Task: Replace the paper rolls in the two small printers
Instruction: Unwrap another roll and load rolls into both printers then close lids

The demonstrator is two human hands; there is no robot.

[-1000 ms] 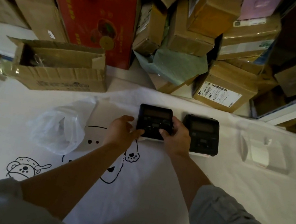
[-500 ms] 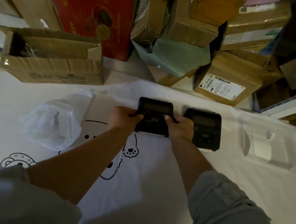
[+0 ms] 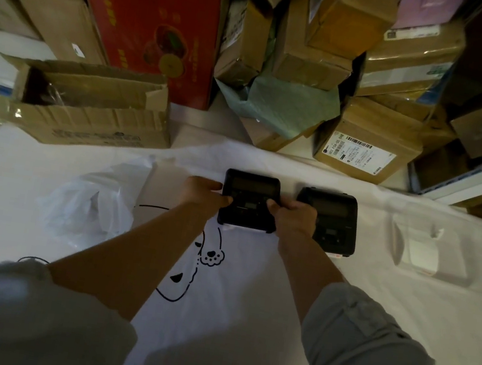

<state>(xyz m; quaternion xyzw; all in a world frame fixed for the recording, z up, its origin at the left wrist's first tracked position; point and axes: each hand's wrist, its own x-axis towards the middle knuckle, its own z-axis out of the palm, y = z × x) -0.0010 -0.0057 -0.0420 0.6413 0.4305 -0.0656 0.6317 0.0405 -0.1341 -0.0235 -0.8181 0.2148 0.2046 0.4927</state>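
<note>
Two small black printers lie side by side on a white cloth (image 3: 247, 293). My left hand (image 3: 204, 193) grips the left side of the left printer (image 3: 249, 198), thumb on its top face. My right hand (image 3: 292, 216) grips the same printer's right side, thumb on top too. The right printer (image 3: 334, 221) lies untouched just beyond my right hand. A white paper roll in clear wrapping (image 3: 424, 252) rests on the cloth to the right. Both printer lids look closed.
A crumpled clear plastic bag (image 3: 87, 208) lies at the left on the cloth. An open cardboard box (image 3: 87, 107) stands behind it. Stacked cartons and a red box (image 3: 152, 17) wall off the back.
Both hands closed in from beside the left printer and now grip its two sides with thumbs on top. The printers have hardly shifted.
</note>
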